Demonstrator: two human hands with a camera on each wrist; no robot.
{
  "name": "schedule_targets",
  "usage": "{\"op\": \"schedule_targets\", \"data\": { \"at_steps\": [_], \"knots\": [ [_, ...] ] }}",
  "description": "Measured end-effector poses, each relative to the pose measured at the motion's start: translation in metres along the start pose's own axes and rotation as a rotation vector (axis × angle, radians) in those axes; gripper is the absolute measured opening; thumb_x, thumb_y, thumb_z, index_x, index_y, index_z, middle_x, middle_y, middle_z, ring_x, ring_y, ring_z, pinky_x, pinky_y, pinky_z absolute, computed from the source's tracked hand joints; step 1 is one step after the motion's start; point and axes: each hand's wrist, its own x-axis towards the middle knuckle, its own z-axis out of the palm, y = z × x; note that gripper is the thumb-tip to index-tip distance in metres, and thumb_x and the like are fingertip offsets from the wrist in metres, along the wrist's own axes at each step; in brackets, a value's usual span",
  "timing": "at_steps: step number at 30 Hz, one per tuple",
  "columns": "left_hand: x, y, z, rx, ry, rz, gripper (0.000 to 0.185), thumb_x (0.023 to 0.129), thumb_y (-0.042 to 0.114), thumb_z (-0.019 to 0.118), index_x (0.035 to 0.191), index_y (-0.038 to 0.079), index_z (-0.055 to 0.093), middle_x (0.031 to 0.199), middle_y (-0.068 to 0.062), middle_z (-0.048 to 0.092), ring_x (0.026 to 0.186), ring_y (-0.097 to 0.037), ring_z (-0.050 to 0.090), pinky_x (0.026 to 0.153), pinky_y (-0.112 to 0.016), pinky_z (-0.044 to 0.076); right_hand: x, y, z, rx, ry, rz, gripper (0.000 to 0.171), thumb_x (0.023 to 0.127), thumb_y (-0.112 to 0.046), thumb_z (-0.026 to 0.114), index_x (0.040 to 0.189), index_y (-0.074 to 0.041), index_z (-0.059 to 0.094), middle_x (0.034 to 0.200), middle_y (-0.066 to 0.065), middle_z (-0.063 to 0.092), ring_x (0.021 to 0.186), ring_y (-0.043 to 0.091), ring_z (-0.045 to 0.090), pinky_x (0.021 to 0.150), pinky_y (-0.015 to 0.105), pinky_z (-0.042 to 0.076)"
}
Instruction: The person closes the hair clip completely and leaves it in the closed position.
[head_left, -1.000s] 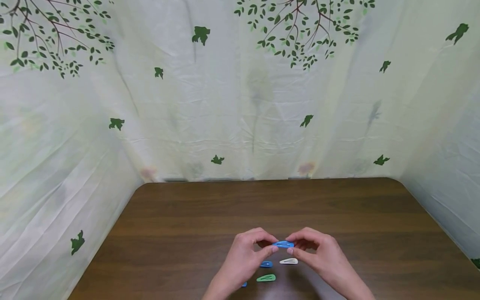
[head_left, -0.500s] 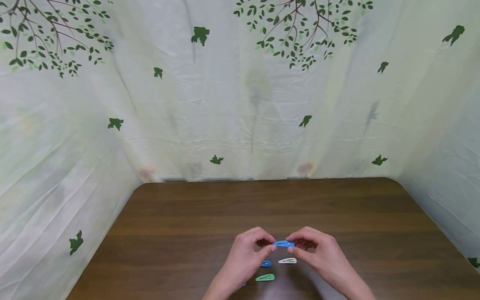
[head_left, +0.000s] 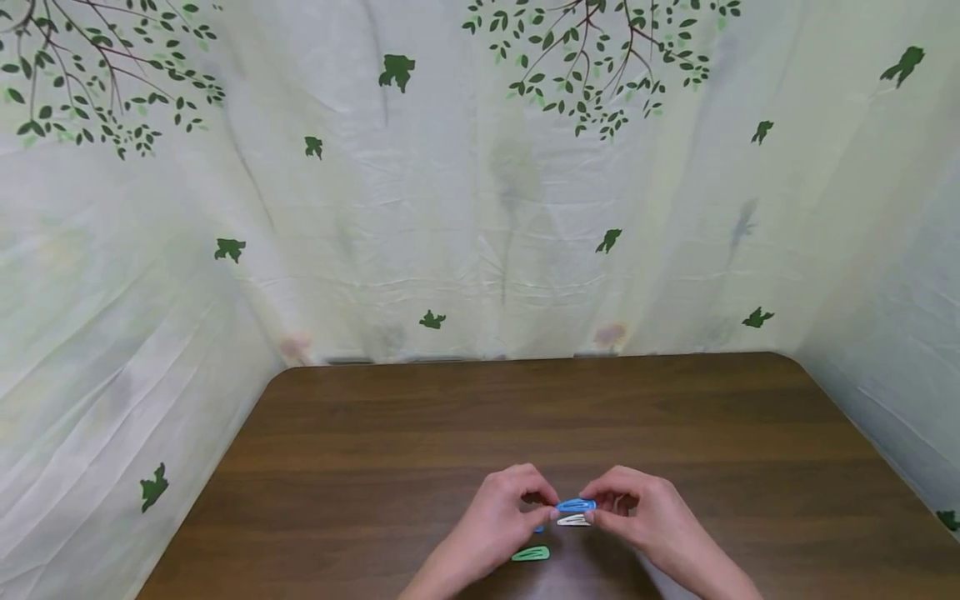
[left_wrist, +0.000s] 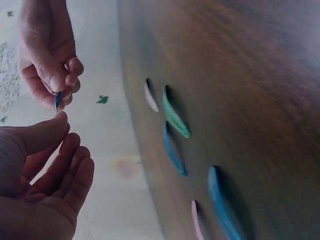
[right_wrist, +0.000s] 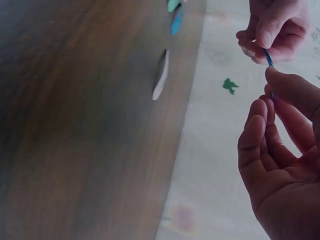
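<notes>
Both hands pinch one blue snap hair clip (head_left: 576, 506), held level above the table. My left hand (head_left: 501, 510) has thumb and fingertip at its left end. At the other end, the thumb and fingertips of my right hand (head_left: 643, 510) grip it. The wrist views show the held clip edge-on between the two hands. A white hair clip (head_left: 572, 521) lies just below it in the head view. Nearer the front lies a green hair clip (head_left: 531, 553). Another blue hair clip (head_left: 538, 529) is mostly hidden by the left hand.
In the left wrist view, a pink hair clip (left_wrist: 197, 220) and a further blue clip (left_wrist: 222, 205) lie on the brown wooden table (head_left: 360, 450). A pale curtain (head_left: 450, 208) with leaf and bird prints hangs behind and beside the table.
Both hands have come down and slightly to the right with the blue hair clip, bringing it close over the white one in the head view. The left hand now covers more of the other blue clip.
</notes>
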Motion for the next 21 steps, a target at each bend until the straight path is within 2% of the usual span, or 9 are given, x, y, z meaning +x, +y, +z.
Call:
{"op": "schedule_targets", "data": {
  "at_steps": [4,11,21],
  "knots": [
    [-0.001,-0.002,0.003,0.005,-0.031,-0.013,0.013,0.082,0.000,0.077,0.083,0.011,0.073,0.082,0.012,0.061,0.082,-0.001,0.059,0.075,-0.021,0.052,-0.001,0.007,0.002,-0.009,-0.013,-0.035,0.014,0.084,-0.025,0.080,0.095,-0.030,0.073,0.083,-0.013,0.062,0.071,0.008,0.057,0.062,0.024,0.050],
    [-0.002,-0.005,0.008,0.016,-0.088,-0.096,0.013,0.082,0.003,0.078,0.082,0.015,0.073,0.081,0.017,0.059,0.078,0.003,0.057,0.072,-0.019,0.051,-0.003,0.016,0.003,-0.024,-0.035,-0.075,0.015,0.083,-0.020,0.080,0.094,-0.027,0.073,0.080,-0.015,0.061,0.067,0.006,0.056,0.057,0.024,0.049],
    [-0.001,-0.012,0.013,0.020,-0.137,-0.110,0.013,0.079,0.005,0.081,0.080,0.015,0.072,0.078,0.016,0.059,0.072,0.005,0.055,0.065,-0.016,0.048,-0.004,0.027,0.005,0.002,-0.141,-0.028,0.011,0.084,-0.018,0.079,0.092,-0.023,0.073,0.082,-0.013,0.062,0.070,0.006,0.058,0.060,0.025,0.050]
  ]
}}
